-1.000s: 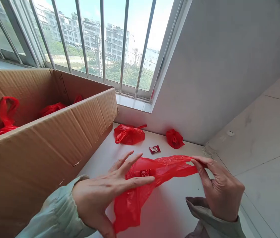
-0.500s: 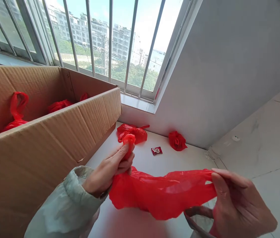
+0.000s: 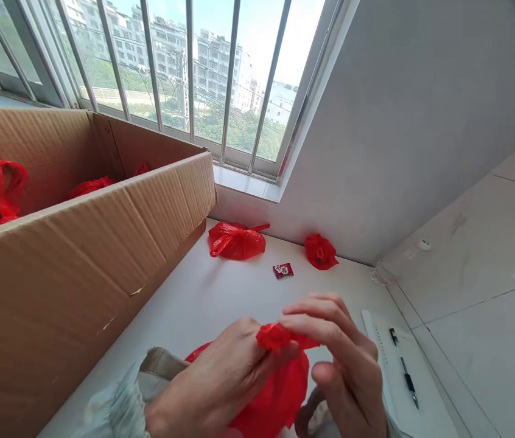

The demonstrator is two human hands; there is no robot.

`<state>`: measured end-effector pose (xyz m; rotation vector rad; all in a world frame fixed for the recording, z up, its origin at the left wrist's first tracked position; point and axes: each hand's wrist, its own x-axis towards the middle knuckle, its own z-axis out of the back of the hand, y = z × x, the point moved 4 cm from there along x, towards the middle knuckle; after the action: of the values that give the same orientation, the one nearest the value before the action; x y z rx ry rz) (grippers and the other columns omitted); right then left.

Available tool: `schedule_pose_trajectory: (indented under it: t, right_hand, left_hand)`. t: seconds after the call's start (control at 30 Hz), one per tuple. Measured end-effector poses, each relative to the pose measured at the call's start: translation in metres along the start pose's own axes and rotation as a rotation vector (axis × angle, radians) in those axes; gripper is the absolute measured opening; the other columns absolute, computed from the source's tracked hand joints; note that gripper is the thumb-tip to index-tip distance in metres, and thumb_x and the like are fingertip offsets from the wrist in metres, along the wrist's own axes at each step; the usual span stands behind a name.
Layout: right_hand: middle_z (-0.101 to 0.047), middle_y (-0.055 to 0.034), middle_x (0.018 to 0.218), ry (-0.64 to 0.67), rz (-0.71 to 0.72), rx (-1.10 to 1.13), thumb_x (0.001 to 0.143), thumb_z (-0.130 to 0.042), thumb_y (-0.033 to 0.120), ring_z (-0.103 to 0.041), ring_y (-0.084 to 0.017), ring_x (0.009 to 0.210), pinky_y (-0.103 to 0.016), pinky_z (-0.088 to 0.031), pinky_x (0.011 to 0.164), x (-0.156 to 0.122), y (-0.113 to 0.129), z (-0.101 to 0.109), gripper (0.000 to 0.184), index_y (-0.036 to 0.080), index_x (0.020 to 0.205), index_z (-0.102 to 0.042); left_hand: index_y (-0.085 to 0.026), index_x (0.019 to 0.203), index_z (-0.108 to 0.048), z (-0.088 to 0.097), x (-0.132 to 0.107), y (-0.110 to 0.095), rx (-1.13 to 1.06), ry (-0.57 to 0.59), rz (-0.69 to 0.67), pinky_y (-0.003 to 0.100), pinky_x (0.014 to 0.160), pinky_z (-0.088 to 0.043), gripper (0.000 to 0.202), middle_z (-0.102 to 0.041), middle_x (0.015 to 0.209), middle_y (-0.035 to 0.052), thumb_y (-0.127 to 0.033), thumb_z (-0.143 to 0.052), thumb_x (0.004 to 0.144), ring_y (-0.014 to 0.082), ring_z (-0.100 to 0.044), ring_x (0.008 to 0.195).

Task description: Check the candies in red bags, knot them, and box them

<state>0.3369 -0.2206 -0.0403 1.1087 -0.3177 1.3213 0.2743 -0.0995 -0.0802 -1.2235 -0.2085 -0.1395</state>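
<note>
My left hand (image 3: 214,389) and my right hand (image 3: 344,365) are pressed together low in the view, both gripping the bunched top of a red plastic bag (image 3: 276,389). The bag's body hangs between my palms, just above the white tabletop (image 3: 221,292). Farther back on the table lie a tied red bag (image 3: 235,240), a small crumpled red bag (image 3: 320,252) and a small red sweet wrapper (image 3: 283,271).
A large open cardboard box (image 3: 79,243) fills the left side, with several red bags (image 3: 4,191) inside. A white sheet with a pen (image 3: 407,378) lies at the right near the table's edge. A barred window and a grey wall stand behind.
My hands, which held the bag stretched wide, have come together at the middle. The bag's ends are now bunched between my fingers. The view dipped slightly, revealing the sheet and pen.
</note>
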Motion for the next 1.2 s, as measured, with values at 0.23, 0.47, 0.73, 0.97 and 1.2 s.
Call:
schedule_pose_trajectory:
  t: [0.23,0.47,0.73,0.97,1.2]
  right_hand:
    - [-0.069,0.0017,0.071,0.069,-0.364,0.154,0.091,-0.066,0.032,-0.063,-0.011,0.061,-0.02,-0.053,0.06,-0.004,-0.041,-0.003,0.013,0.021,0.086,-0.071]
    - [-0.066,0.006,0.066,-0.233,-0.311,0.039,0.086,-0.071,0.02,-0.06,-0.008,0.057,-0.016,-0.049,0.055,-0.011,-0.029,0.004,0.007,0.023,0.081,-0.067]
    - [-0.069,-0.0012,0.072,0.2,0.037,-0.023,0.087,-0.07,0.04,-0.06,-0.013,0.063,-0.022,-0.052,0.059,-0.004,-0.004,0.001,0.019,0.022,0.084,-0.07]
    - [-0.071,-0.0061,0.107,0.339,-0.23,0.492,0.075,-0.069,0.069,-0.068,-0.019,0.088,-0.03,-0.056,0.083,-0.002,-0.044,-0.028,0.085,0.026,0.145,-0.046]
    - [-0.04,0.0044,0.067,0.31,-0.49,0.654,0.091,-0.043,0.071,-0.032,-0.01,0.056,-0.02,-0.042,0.052,-0.008,-0.057,-0.055,0.061,0.024,0.127,-0.059]
  left_hand:
    - [-0.022,0.066,-0.032,0.012,0.012,0.0,-0.23,0.042,0.211,0.027,0.047,-0.023,0.048,-0.03,0.059,-0.0045,-0.057,-0.032,0.099,0.0121,-0.028,0.053]
    - [-0.018,0.089,-0.057,0.011,0.013,0.018,-0.604,0.043,0.277,0.023,0.053,-0.037,0.044,-0.055,0.057,-0.003,-0.058,-0.042,0.099,0.0098,-0.043,0.048]
    - [-0.014,0.083,-0.055,0.022,0.017,0.013,-0.657,0.252,0.093,0.02,0.063,-0.042,0.018,-0.06,0.084,0.0018,-0.023,-0.07,0.085,0.0098,-0.053,0.07]
    - [-0.021,0.075,-0.048,0.02,0.0,0.005,0.197,0.301,-0.19,0.024,0.062,-0.039,0.016,-0.06,0.074,-0.0026,-0.007,-0.052,0.083,0.0126,-0.05,0.066]
    - [-0.021,0.076,-0.04,0.038,0.003,-0.004,0.604,-0.338,-0.349,0.022,0.057,-0.037,0.025,-0.055,0.081,-0.0019,-0.013,-0.035,0.099,0.0097,-0.045,0.059]
